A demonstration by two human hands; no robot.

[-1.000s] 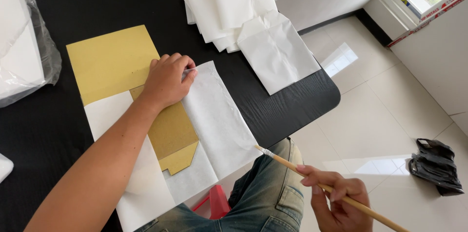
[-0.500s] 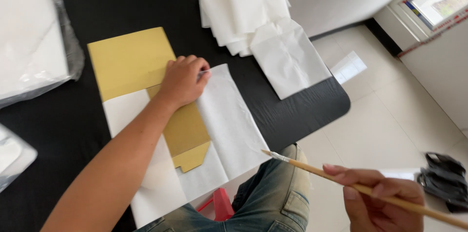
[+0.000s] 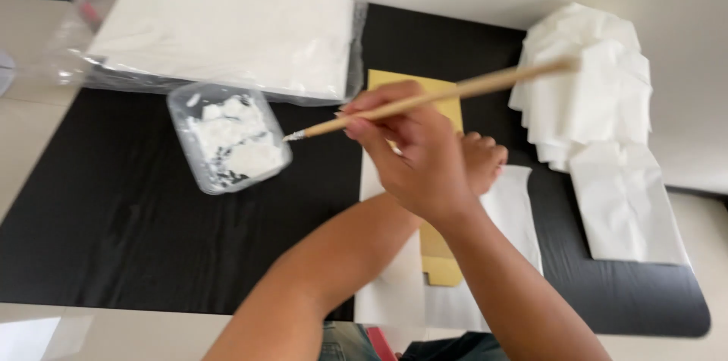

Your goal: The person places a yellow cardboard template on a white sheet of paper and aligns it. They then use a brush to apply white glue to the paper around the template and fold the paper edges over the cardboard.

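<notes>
Crossing above the near table (image 3: 152, 232) edge: two bare forearms, right over left. Under them, white sheet (image 3: 516, 217) lying flat on the black surface, with a yellow card piece (image 3: 440, 262) on top of it and running up under the hands.

Left hand (image 3: 485, 158) resting on the sheet and the yellow piece, probably to pin them flat. Mostly hidden behind the other hand, so can't tell if spread or curled.

Right hand (image 3: 417, 160) clamped around a thin wooden brush (image 3: 455, 90), pinched low on the shaft like a pen, likely for tip control. Handle angled up to the right, wet whitish tip pointing left, just beside the rim of a clear plastic tray (image 3: 227, 137) holding white paste, not touching it.

Tray set left of the sheet, within brush reach. Behind the tray, stack of white sheets (image 3: 227, 27) in clear wrap. Far right, heap of folded white pieces (image 3: 591, 80), apart from the paste, probably to stay clean.
</notes>
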